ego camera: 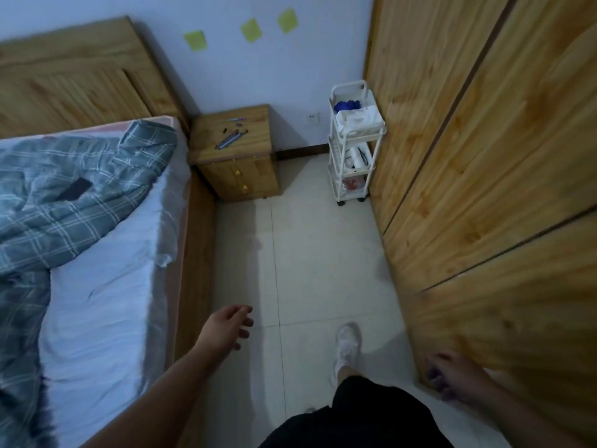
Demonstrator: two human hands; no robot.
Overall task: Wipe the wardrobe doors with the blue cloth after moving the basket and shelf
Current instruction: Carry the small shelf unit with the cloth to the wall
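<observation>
Two hands in view, neither holding anything certain: left hand (231,324) at lower centre, fingers loosely spread and empty above the floor (310,247); right hand (452,376) at lower right, loosely curled close to the wardrobe doors (484,150), too blurred to tell whether anything is gripped. Judged as the approach step, walking toward the shelf (353,140), a white wheeled trolley in the upper centre-right, standing tight against the leftmost wardrobe door in the corner. Blue cloth (347,105) apparently bunched in the trolley's top tier, beside white items. No basket made out anywhere. Next move: close the gap, grip the trolley's frame and roll it away from the door, likely taking the cloth after. Around: nightstand (235,150) with pens just left of the trolley, bed (103,253) with plaid quilt along the left, narrowing the aisle. Little room to park the trolley; floor between otherwise bare.
</observation>
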